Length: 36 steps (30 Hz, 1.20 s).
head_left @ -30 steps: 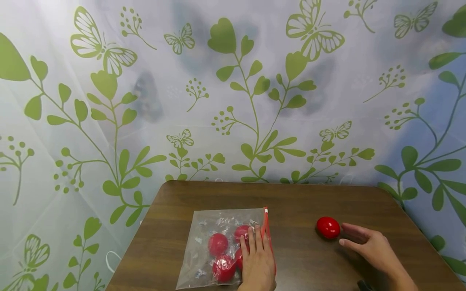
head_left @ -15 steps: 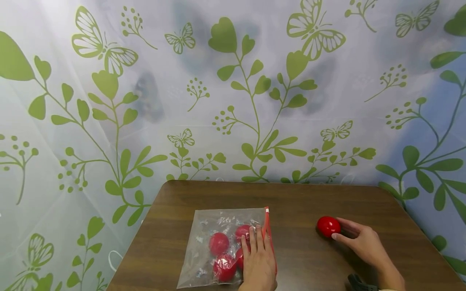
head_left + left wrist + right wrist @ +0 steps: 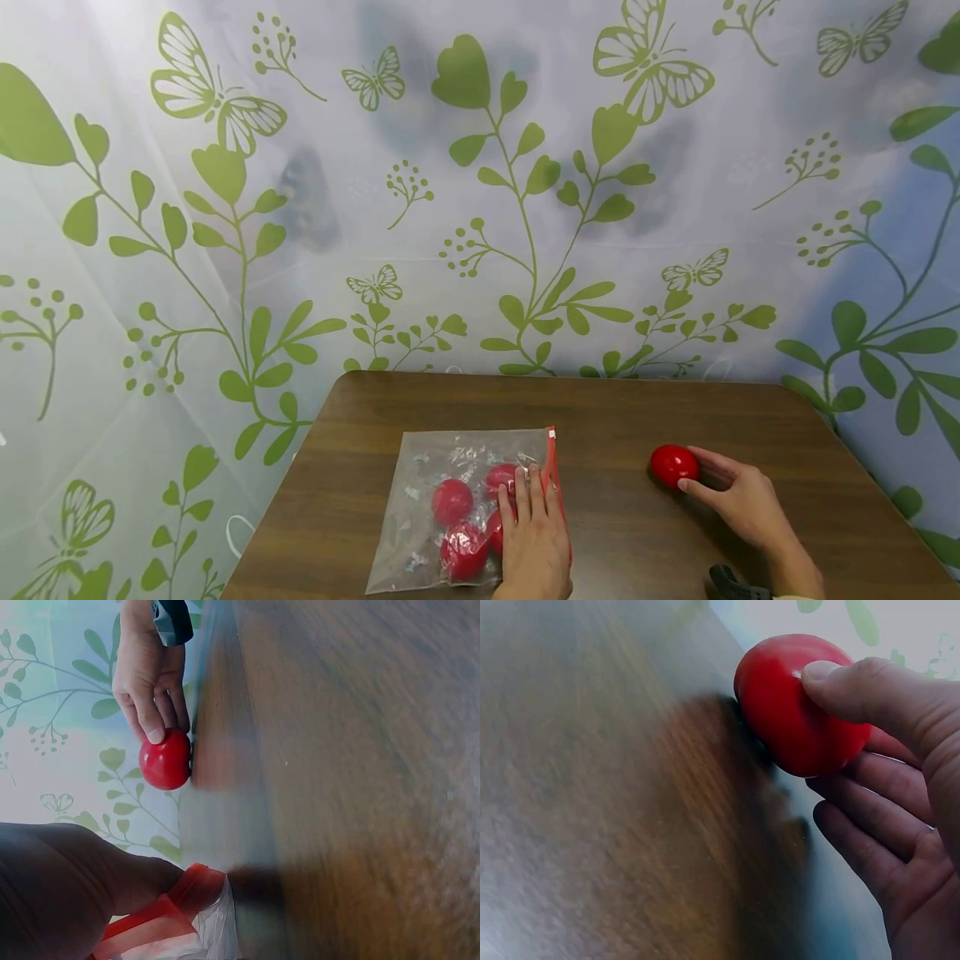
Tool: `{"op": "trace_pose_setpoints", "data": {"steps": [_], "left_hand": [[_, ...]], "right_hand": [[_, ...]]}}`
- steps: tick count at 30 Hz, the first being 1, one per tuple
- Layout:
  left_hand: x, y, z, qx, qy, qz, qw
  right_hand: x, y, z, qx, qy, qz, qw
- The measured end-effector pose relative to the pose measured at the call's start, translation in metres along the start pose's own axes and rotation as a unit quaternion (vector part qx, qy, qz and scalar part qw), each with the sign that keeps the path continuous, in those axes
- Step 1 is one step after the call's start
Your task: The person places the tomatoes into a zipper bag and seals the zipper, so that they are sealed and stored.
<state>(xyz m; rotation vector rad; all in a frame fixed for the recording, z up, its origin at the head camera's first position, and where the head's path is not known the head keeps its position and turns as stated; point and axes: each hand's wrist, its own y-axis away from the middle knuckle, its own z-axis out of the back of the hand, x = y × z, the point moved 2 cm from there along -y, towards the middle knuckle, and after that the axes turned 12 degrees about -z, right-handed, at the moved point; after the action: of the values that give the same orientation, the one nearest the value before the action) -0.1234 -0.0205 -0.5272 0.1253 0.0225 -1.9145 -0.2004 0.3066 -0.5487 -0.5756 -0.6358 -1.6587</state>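
In the head view, my right hand (image 3: 748,502) pinches a glossy red tomato (image 3: 674,466) at the right of the table. The right wrist view shows the thumb (image 3: 855,686) on the near side of the tomato (image 3: 795,705), with the other fingers behind and under it. My left hand (image 3: 535,537) lies with fingers straight on a clear zip bag (image 3: 408,533), over its right part near the red zip edge (image 3: 551,467). Inside the bag are several red round things (image 3: 452,501), partly covered by that hand.
Both lie on a brown wooden table (image 3: 600,408) with rounded far corners. Behind it hangs a pale curtain (image 3: 480,192) printed with green leaves and butterflies. A dark band (image 3: 735,583) sits at my right wrist.
My right hand has moved left to the tomato and closed thumb and fingers on it; the tomato has shifted slightly left in the last half second. The left hand stays on the bag.
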Motion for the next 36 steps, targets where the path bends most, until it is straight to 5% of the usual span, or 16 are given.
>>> {"op": "trace_pose_setpoints", "data": {"steps": [11, 36], "left_hand": [[0.000, 0.001, -0.001, 0.001, -0.002, -0.002, 1.0000], [0.001, -0.001, -0.001, 0.013, -0.002, -0.003, 0.9999]], "right_hand": [[0.004, 0.007, -0.004, -0.013, -0.001, 0.012, 0.9998], [0.039, 0.032, -0.030, 0.031, -0.036, 0.028, 0.9985]]}}
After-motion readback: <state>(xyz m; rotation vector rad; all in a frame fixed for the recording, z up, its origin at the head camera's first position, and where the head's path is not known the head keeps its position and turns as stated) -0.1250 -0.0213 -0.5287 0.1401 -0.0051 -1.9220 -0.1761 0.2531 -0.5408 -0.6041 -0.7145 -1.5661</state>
